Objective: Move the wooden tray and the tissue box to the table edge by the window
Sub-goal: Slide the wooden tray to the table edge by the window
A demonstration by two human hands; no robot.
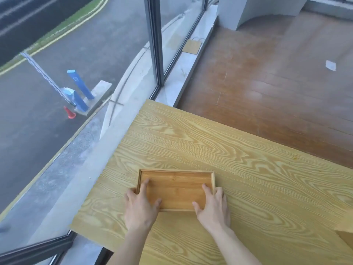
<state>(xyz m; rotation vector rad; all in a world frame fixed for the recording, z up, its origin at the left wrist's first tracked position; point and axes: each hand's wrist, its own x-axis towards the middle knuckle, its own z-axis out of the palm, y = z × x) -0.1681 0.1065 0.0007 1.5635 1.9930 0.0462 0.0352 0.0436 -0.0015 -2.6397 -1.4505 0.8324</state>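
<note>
Head view: both hands, left hand (138,204) and right hand (213,204), grasp the tray (176,189) on the table (248,159); next, probably slide it toward nine o'clock, the window (76,73).

Wooden tray (176,190): flat on counter (248,169), toward its left side, near the window (76,73) edge. Left hand (140,206) on tray's left end, right hand (214,204) on its right end. Floor (277,83) beyond counter.
</note>
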